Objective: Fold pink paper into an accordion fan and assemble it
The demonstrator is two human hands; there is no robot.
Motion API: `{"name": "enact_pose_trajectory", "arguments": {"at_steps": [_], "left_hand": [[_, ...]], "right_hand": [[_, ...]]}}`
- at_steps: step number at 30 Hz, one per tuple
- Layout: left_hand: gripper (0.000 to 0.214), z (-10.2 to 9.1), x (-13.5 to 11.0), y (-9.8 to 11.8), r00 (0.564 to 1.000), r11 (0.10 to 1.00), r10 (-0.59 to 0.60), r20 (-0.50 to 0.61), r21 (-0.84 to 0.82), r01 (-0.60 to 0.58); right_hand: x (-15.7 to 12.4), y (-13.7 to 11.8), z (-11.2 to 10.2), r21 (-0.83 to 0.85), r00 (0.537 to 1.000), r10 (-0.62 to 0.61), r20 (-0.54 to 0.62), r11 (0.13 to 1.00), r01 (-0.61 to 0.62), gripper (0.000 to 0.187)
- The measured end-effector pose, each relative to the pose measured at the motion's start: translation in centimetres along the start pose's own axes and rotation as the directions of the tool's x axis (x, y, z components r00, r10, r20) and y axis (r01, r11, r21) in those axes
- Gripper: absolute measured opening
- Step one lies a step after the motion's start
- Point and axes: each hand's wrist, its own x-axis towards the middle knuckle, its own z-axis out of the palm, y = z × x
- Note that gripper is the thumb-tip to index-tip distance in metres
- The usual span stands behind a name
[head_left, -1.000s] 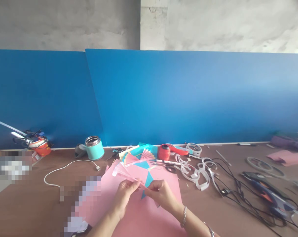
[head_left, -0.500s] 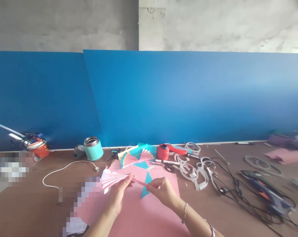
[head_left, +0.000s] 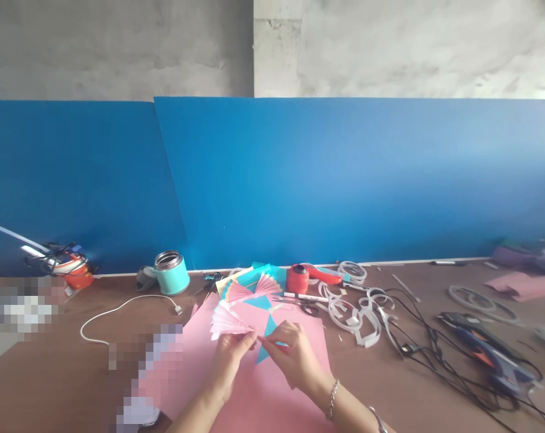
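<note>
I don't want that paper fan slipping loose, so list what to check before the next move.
1. Left hand pinches the pleated pink fan at its narrow end: ok.
2. Right hand grips the same narrow end: ok.
3. Pleats evenly spread: cannot tell, too blurred.
4. Pink sheet lies flat under both hands: ok.
5. Scissors lie apart from both hands: ok.

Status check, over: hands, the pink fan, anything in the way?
Left hand, right hand pinching pink paper fan at narrow end. Fan spread above pink sheet. Scissors, white strips beyond, apart.
</note>
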Motion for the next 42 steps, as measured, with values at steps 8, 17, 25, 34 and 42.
{"name": "enact_pose_trajectory", "arguments": {"at_steps": [8, 17, 25, 34, 42], "left_hand": [[0.032, -0.7, 1.2, -0.2, 0.999, 0.981, 0.000, 0.038, 0.194, -0.008], [0.029, 0.1, 10.9, 0.8, 0.920, 0.544, 0.361, 0.150, 0.768, -0.338], [0.016, 1.5, 11.8, 1.4, 0.910, 0.454, 0.395, 0.123, 0.835, -0.310], [0.018, 3.2, 4.3, 1.5, 0.923, 0.788, 0.343, -0.174, 0.588, -0.182], [0.025, 2.7, 2.2, -0.9, 0.913, 0.810, 0.390, -0.122, 0.517, -0.277]], "right_hand": [[0.4, 1.2, 0.0, 0.289, 0.978, 0.202, -0.054, 0.940, -0.179, 0.028], [1.3, 2.8, -1.3, 0.684, 0.871, 0.472, -0.137, 0.681, -0.261, 0.031], [1.2, 4.0, -1.9, 0.727, 0.853, 0.501, -0.149, 0.640, -0.249, 0.024], [2.5, 1.5, -1.5, 0.677, 0.883, 0.453, -0.123, 0.688, -0.259, 0.016], [2.8, 0.5, 0.9, 0.230, 0.953, 0.243, -0.180, 0.952, -0.200, 0.017]]}}
